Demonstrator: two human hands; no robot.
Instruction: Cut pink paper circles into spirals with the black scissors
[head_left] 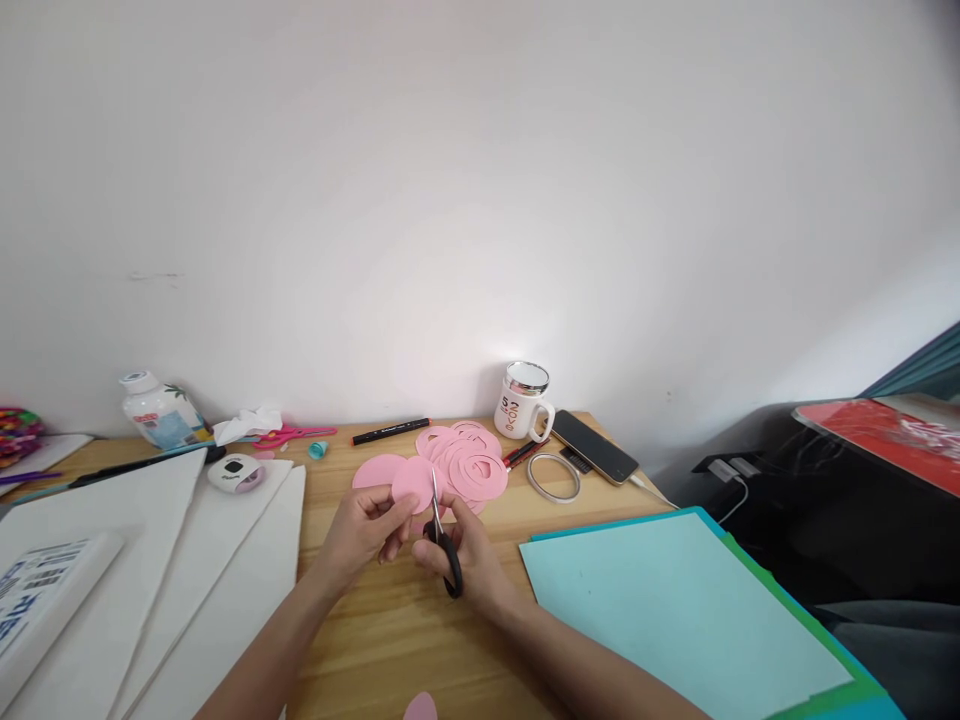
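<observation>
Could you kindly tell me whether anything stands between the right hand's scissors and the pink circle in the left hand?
Nothing visible does: the scissors in the right hand are right at the edge of the circle that the left hand holds. The pink pile lies behind, not between.

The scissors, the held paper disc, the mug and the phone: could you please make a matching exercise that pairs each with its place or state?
Things:
1. Scissors
2. Held paper disc
3. Mug
4. Phone

Places and states:
A. Lying flat, with a dark screen
B. In the right hand
C. White and standing upright near the wall
D. Pink, pinched in the left hand

Right pairs: 1-B, 2-D, 3-C, 4-A.
</observation>
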